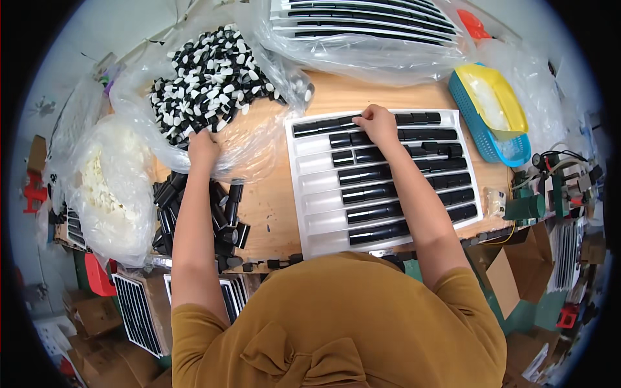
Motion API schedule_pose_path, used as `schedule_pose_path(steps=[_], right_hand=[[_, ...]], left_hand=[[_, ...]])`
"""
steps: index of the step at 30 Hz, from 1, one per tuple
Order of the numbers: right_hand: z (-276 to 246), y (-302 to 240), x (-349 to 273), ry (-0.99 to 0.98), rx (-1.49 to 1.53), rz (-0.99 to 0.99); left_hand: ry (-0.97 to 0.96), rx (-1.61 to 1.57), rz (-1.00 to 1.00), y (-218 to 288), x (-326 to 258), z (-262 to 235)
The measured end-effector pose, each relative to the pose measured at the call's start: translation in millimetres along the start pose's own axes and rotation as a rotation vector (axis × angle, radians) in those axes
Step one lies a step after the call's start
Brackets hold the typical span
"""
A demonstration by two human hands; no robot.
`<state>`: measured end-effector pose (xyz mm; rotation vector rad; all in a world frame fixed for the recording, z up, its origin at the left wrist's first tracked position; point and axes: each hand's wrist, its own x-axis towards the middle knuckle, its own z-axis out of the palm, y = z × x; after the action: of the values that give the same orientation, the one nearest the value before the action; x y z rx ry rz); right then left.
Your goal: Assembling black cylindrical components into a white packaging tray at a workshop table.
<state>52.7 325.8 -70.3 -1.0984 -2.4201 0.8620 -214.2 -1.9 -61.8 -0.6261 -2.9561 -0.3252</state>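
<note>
A white tray (301,187) with long grooves lies on the table, its rows partly filled with glossy black tubes (378,234). My right hand (380,126) reaches over it, thumb and fingers pinched on a black tube in the farthest row. At the back left, my left hand (204,152) is at the near edge of a heap of small black and white pieces (210,81) on clear plastic. Its fingertips are hidden there, and I cannot see what they hold. Loose black tubes (229,210) lie piled around my left forearm.
A bag of cream-coloured pieces (113,187) stands at the left. Yellow (498,97) and blue baskets (475,123) sit at the back right. A plastic-wrapped stack of filled trays (369,29) fills the far edge. Cardboard boxes (517,268) stand below the table.
</note>
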Motion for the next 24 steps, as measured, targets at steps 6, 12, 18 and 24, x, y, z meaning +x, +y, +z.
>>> schedule_pose_path(steps=[6,12,18,24], right_hand=[[-51.3,5.9,5.4,0.259,-0.204,0.041],[-52.2,7.6,-7.7,0.125,-0.588,0.144],[-30.9,11.9,-10.4,0.196,-0.54,0.137],[-25.6,11.4,-12.2,0.265,-0.256,0.025]], left_hand=[[0.115,-0.156,0.182,-22.2,-5.7,14.0],[0.176,-0.633,0.191,35.5,-29.7,-26.6],[-0.341,-1.503,-0.074,114.8,-108.3,-49.7],[-0.537,-1.782,-0.128,134.6,-142.8,-38.1]])
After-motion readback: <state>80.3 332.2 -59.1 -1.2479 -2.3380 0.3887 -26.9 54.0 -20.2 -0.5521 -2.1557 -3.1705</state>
